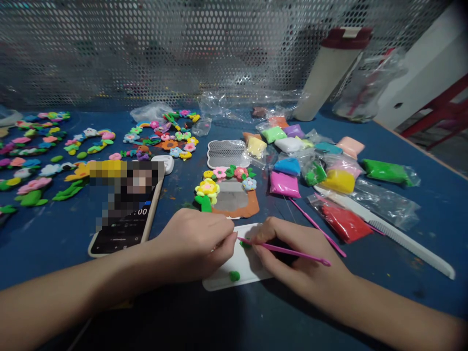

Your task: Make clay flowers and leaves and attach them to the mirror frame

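Between thumb and fingers, my right hand [296,248] pinches a thin pink clay modelling tool [292,252], its tip pointing left. Under that tip a small piece of green clay [245,244] rests on a white board [223,282]. Another green lump [234,276] lies nearer the board's front edge. My left hand [201,239] is curled closed over the board's left side, fingertips close to the tool's tip; whatever they may hold is hidden. Just beyond the hands is a small mirror frame [252,202] with brown clay edging and clay flowers along its top and left.
Clay packets, including a pink one [284,184] and a red one [345,222], cover the right side near a white comb [413,243]. A phone [124,229] and clay flower pieces [34,185] lie left. A tumbler [331,73] stands before the perforated metal panel [164,53].
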